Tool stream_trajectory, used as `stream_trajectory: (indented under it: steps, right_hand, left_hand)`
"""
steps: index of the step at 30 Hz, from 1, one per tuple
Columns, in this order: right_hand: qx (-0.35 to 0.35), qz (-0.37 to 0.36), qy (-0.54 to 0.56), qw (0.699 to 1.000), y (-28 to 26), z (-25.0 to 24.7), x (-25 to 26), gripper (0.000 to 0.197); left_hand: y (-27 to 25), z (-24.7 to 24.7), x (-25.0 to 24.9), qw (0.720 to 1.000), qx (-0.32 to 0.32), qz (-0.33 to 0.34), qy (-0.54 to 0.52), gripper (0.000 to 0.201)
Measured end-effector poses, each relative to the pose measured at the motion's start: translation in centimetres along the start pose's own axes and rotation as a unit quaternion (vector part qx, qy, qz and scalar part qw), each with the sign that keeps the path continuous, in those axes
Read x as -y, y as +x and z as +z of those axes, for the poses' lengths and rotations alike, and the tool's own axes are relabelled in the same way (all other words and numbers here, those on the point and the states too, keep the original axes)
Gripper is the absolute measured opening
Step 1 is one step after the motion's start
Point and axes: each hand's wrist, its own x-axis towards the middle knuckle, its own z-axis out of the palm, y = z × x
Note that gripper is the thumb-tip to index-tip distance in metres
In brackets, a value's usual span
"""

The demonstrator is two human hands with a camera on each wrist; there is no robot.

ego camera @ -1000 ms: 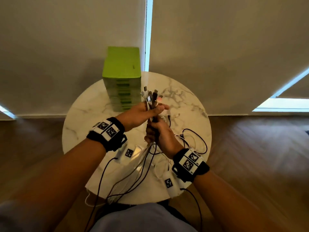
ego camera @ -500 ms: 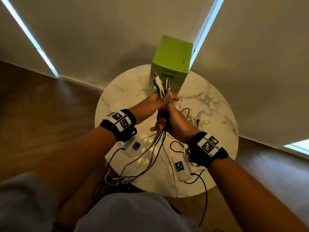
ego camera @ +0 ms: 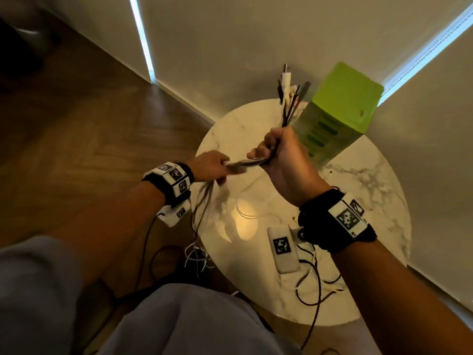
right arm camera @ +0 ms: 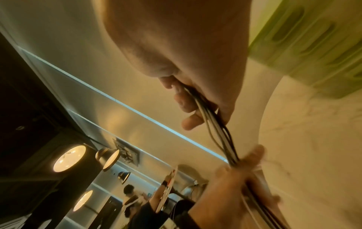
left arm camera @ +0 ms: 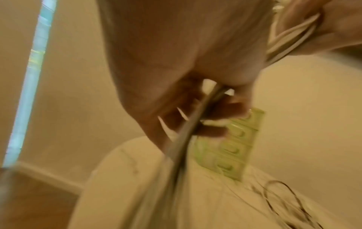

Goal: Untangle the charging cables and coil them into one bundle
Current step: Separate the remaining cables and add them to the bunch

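The charging cables (ego camera: 252,162), black and white, are gathered into one strand over the round marble table (ego camera: 371,188). My right hand (ego camera: 275,149) grips the strand in a fist, and the plug ends (ego camera: 289,90) stick up above it. My left hand (ego camera: 217,167) holds the same strand a short way to the left, fingers curled round it (left arm camera: 195,117). From there the cables hang down past the table's left edge (ego camera: 202,208). In the right wrist view the cables (right arm camera: 213,124) run taut from my right fingers (right arm camera: 186,102) down to my left hand (right arm camera: 245,170).
A green stack of small drawers (ego camera: 340,106) stands at the table's back, just behind my right hand. A white tagged device (ego camera: 282,248) and loose thin leads (ego camera: 314,285) lie on the near side. The wall is close behind, with wooden floor to the left.
My left hand has slid down the strand, away from my right hand and out to the left. The right hand has taken over the grip below the plug ends. My head has turned left.
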Motion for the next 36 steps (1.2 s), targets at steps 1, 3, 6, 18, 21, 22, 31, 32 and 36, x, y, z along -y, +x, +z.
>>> stream_trajectory:
  steps: [1,3,6,18,21,22,31,32,36]
  right_hand:
    - [0.002,-0.007,0.003,1.0,0.3,1.0,-0.2,0.034]
    - [0.009,-0.03,0.022,0.999,0.7,3.5,-0.6,0.034]
    - [0.029,-0.064,0.079,0.994,1.1,6.6,-0.5,0.034]
    - [0.061,-0.059,-0.017,0.996,4.5,4.0,-1.2,0.033]
    - [0.076,-0.053,-0.045,0.995,4.5,1.9,-1.3,0.034]
    - [0.078,-0.049,-0.058,0.994,4.3,1.5,-1.4,0.034]
    - [0.052,-0.036,-0.045,0.997,2.2,-3.2,-5.9,0.032]
    - [0.035,-0.045,-0.033,0.998,1.9,-3.9,-6.6,0.031]
    - [0.009,-0.013,-0.101,0.995,1.8,-6.7,-9.9,0.025]
  left_hand:
    - [0.1,-1.1,0.9,0.992,-0.124,-0.004,0.002,0.047]
    - [-0.4,-2.7,2.3,0.943,-0.329,-0.019,-0.051,0.051]
    - [-1.6,-4.0,3.8,0.887,-0.453,0.01,-0.083,0.065]
    - [-1.8,-2.8,5.8,0.992,0.091,0.088,0.004,0.077]
    - [-0.4,-3.2,3.6,0.98,0.08,0.153,-0.096,0.102]
    - [0.0,-3.3,2.4,0.973,0.078,0.178,-0.12,0.101]
    - [3.9,-1.1,-7.3,0.947,0.171,0.248,-0.113,0.034]
    - [4.1,-0.5,-7.6,0.944,0.187,0.253,-0.099,0.033]
    - [4.2,1.7,-9.6,0.932,0.244,0.264,-0.04,0.042]
